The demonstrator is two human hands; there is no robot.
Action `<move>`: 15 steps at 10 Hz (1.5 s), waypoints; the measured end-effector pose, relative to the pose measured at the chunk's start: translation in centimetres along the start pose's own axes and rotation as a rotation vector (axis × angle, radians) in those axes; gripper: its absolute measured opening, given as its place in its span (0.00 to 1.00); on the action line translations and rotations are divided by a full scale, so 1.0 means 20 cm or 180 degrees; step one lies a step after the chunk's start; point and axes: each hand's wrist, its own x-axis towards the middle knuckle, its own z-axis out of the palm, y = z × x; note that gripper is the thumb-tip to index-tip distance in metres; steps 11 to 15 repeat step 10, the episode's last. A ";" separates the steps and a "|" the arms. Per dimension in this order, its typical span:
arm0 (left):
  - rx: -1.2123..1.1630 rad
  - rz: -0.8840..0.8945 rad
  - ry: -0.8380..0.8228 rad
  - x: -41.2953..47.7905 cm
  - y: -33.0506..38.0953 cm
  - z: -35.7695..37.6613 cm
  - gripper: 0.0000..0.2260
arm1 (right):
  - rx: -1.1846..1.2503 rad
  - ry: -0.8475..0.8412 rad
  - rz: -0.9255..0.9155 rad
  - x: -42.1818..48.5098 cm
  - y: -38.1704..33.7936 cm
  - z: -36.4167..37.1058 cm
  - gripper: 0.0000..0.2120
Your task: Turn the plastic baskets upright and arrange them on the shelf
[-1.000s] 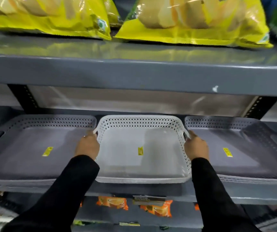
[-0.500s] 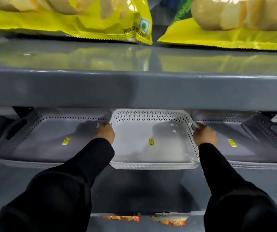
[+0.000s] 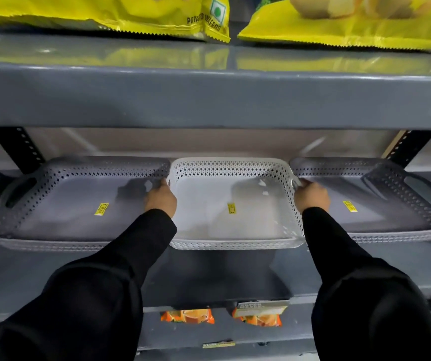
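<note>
While both hands are gripping it, the white basket [image 3: 231,204] is sitting upright on the grey shelf [image 3: 209,272], set well back from the near edge.

White basket: it is resting in the middle of the row, open side up, its perforated walls showing all round and a small yellow sticker [image 3: 231,207] lying on its floor.
Left hand [image 3: 160,198]: it is closing around the basket's left handle, fingers curling over the rim; a black sleeve is covering the arm.
Right hand [image 3: 312,196]: it is closing around the right handle in the same way, fingers tucking under the rim.
Left grey basket [image 3: 60,201]: it is sitting upright just beside the white one on the left, the rims seeming to touch at the far corner.
Right grey basket [image 3: 381,201]: it is sitting upright just beside the white one on the right, its right handle cut-out facing the camera.
Upper shelf [image 3: 209,100]: yellow wafer bags [image 3: 131,16] are lying on it, above the baskets.
Lower level: orange packets [image 3: 187,316] are peeking out below the near edge of the shelf.
</note>
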 end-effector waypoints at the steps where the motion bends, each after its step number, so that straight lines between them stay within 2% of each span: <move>1: -0.0088 -0.0004 0.0063 -0.05 -0.02 0.02 0.21 | 0.0026 -0.0024 0.0060 -0.06 0.04 -0.02 0.16; 6: -0.0185 -0.0031 0.0103 -0.39 -0.19 0.04 0.22 | 0.0196 -0.0106 0.0076 -0.39 0.19 -0.15 0.16; 9: 0.0012 0.0001 0.0044 -0.47 -0.22 -0.02 0.22 | 0.0075 -0.0325 -0.0109 -0.42 0.21 -0.17 0.19; 10: 0.0355 0.0131 0.0245 -0.49 -0.22 -0.05 0.24 | -0.0151 -0.0421 -0.0347 -0.45 0.20 -0.17 0.23; 15: 0.0355 0.0131 0.0245 -0.49 -0.22 -0.05 0.24 | -0.0151 -0.0421 -0.0347 -0.45 0.20 -0.17 0.23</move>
